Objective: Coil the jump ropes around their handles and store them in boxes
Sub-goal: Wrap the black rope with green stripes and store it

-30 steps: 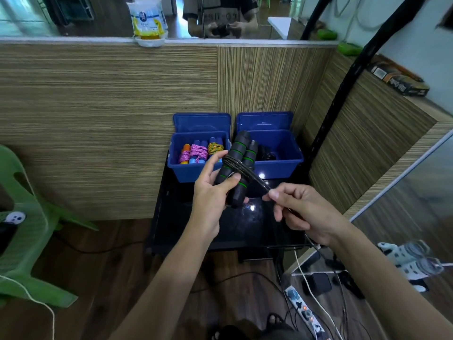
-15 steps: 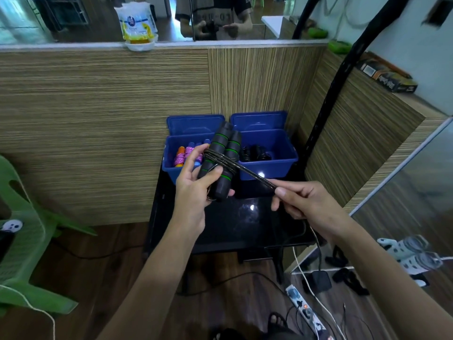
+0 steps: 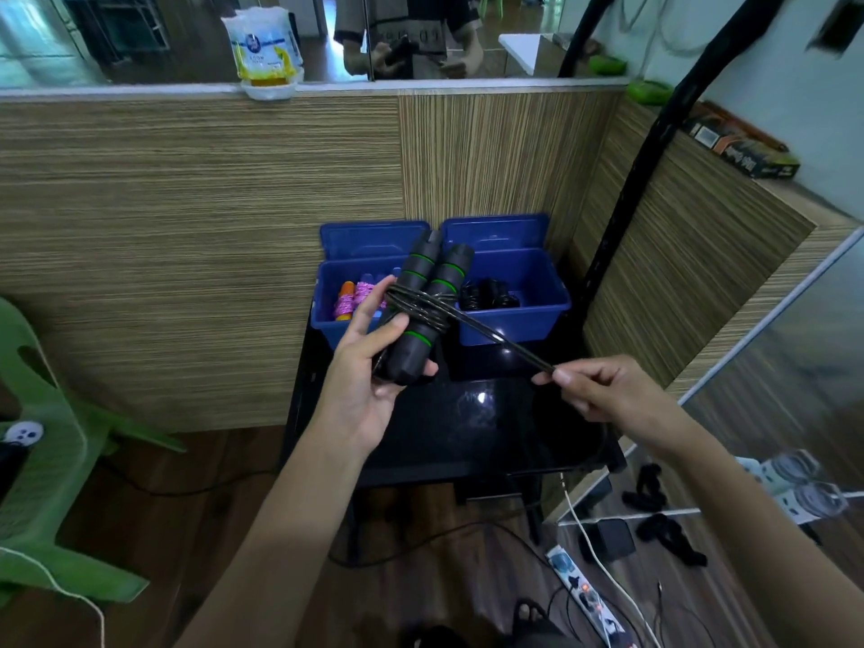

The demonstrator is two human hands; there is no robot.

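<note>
My left hand [image 3: 369, 381] grips two black jump rope handles with green rings [image 3: 428, 292], held side by side and pointing up and away. Several turns of black rope [image 3: 421, 306] wrap around their middle. The rope [image 3: 505, 341] runs taut down to the right, where my right hand [image 3: 603, 390] pinches it between thumb and fingers. Behind the handles stand two open blue boxes. The left box [image 3: 327, 320] holds coiled pink and orange ropes [image 3: 350, 301]. The right box [image 3: 537, 315] holds a coiled black rope [image 3: 488, 294].
The boxes sit on a glossy black low table [image 3: 477, 427] against a wood-striped partition [image 3: 187, 236]. A green plastic chair [image 3: 46, 460] stands at the left. A power strip [image 3: 584, 596], cables and black items lie on the floor at the right.
My right hand has drawn the rope out to the right and lower. The handles have turned slightly in my left hand, with the rope wraps around them.
</note>
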